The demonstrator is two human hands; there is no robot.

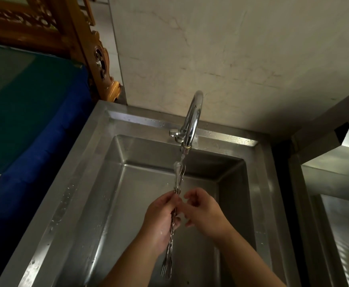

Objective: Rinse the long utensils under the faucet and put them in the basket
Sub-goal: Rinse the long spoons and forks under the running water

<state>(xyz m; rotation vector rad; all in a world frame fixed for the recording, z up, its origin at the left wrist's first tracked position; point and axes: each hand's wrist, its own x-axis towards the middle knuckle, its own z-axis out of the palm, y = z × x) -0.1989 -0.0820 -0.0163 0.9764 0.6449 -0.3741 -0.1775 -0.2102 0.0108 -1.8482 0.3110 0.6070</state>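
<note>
Left hand (161,216) clamped on bundled utensils (170,245) beneath the faucet (192,119) stream, over the sink (115,183); right hand (205,212) alongside, fingers loosely curled

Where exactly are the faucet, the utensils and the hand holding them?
faucet (193,117): head view, on the curved spout.
long utensils (172,228): head view, on the handles mid-bundle.
left hand (159,216): head view, on the back of the hand.

Single head view — looked steeply down from close above the sink (260,183), faucet (192,119) and wall (242,48) facing ahead.
</note>
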